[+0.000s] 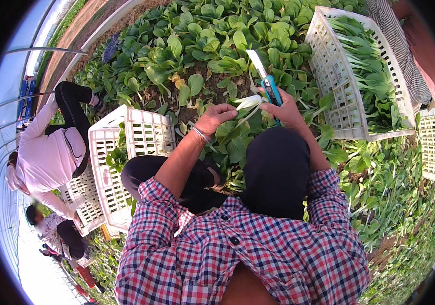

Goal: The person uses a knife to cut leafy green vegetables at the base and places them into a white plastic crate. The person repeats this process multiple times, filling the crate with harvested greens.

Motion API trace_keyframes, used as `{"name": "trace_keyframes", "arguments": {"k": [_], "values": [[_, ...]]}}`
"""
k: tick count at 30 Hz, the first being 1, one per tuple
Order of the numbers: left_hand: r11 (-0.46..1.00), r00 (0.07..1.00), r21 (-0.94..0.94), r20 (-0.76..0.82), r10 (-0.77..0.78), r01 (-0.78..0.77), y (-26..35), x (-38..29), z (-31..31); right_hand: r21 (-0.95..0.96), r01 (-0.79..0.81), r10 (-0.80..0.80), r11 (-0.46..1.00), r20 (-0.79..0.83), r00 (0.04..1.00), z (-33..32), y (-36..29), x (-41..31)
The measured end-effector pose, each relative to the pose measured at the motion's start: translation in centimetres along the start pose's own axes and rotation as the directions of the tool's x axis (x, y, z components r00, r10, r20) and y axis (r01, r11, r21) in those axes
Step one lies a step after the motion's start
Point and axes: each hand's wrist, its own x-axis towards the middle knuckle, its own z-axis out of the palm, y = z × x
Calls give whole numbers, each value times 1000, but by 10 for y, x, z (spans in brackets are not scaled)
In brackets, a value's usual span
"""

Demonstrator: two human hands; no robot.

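My left hand [216,117] pinches a pak choi [248,102] between thumb and fingers. The plant's pale stalk base points toward my right hand, and its green leaves hang below. My right hand [289,111] grips a teal snap-off utility knife [271,90]. Its blade [256,61] is extended and points up and away from me. The right thumb and fingertips are also at the pale stalk base, where I cannot tell how firmly they touch it. Between my knees and beneath the hands lie loose leaves [236,148].
Ahead grows a dense bed of pak choi [217,45]. A white plastic crate [337,87] at right holds stacked pak choi [366,68]; another crate [149,127] stands at left. Co-workers [49,152] crouch at left, and another person [427,57] is partly visible at right.
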Motion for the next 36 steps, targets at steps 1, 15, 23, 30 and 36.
{"name": "trace_keyframes", "arguments": {"k": [1,15,23,30,36], "values": [[995,997,-78,28,-68,70,-4,2,7,117,45,-51,992,53,997,2,2,0],[778,998,626,42,36,-54,-16,82,59,298,37,0,954,-125,992,-44,51,23],[327,886,827,394,244,-458,4,202,123,-88,-321,223,943,-550,805,-132,143,14],[-248,975,954,127,-184,-171,-29,291,121,-242,-467,335,851,-436,836,-144,197,45],[-271,978,942,208,-2,-201,-54,284,65,-105,-559,493,823,-358,793,-141,220,76]]}}
